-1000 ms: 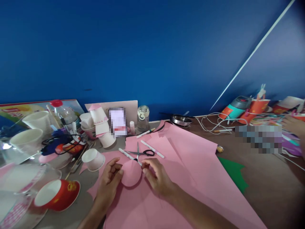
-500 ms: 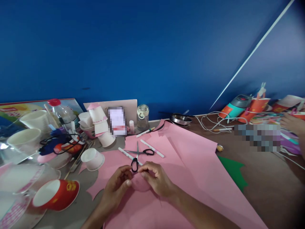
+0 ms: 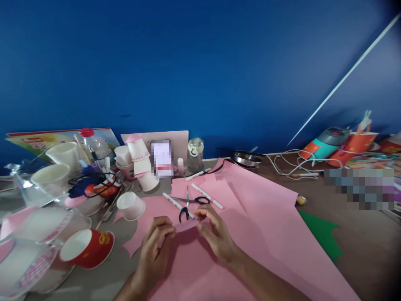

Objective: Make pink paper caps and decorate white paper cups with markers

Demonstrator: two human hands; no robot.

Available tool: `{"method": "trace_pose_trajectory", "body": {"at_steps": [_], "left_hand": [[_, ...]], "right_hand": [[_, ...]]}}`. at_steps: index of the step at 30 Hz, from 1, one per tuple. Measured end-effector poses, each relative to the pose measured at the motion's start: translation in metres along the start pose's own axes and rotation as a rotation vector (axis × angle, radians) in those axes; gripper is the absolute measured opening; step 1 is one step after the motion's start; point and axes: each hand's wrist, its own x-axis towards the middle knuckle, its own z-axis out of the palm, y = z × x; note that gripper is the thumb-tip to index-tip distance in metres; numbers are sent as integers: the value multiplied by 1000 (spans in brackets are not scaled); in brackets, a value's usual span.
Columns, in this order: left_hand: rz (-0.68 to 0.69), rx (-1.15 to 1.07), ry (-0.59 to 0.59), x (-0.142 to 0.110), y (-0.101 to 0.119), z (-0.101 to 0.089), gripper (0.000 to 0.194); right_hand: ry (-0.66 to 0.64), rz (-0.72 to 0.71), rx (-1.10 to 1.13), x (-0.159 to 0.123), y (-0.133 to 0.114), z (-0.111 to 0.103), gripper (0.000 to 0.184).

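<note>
Between my two hands is a small piece of pink paper, seen nearly edge-on as a thin pale strip. My left hand grips its left end, the fingers bent over it and the thumb mostly hidden. At the right end my right hand holds it between curled fingers and thumb. Just beyond the paper lie open scissors with black handles, one handle loop partly covered. A white marker passes under the scissors, and another marker lies to their right. Large pink sheets spread beneath my hands.
Left stand a white paper cup, a tipped red cup and stacked cups. Behind are a phone, a glass jar and a round metal dish. Right are green paper, cables and a teal bottle.
The small pink paper has tilted from showing its rounded face to nearly edge-on. My view has shifted left, so the table things appear farther right. Another person's hand at the right has left view.
</note>
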Motion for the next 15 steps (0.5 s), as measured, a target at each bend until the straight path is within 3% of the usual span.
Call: {"method": "trace_pose_trajectory", "body": {"at_steps": [4, 7, 11, 15], "left_hand": [[143, 129, 16, -4, 4, -2, 25], [168, 144, 17, -7, 4, -1, 28], [143, 116, -18, -7, 4, 0, 28], [14, 37, -128, -5, 7, 0, 21]], "right_hand": [[-47, 204, 165, -1, 2, 1, 38], [-57, 268, 151, -2, 4, 2, 37], [-84, 374, 329, -1, 8, 4, 37], [-62, 425, 481, 2, 9, 7, 45]]}}
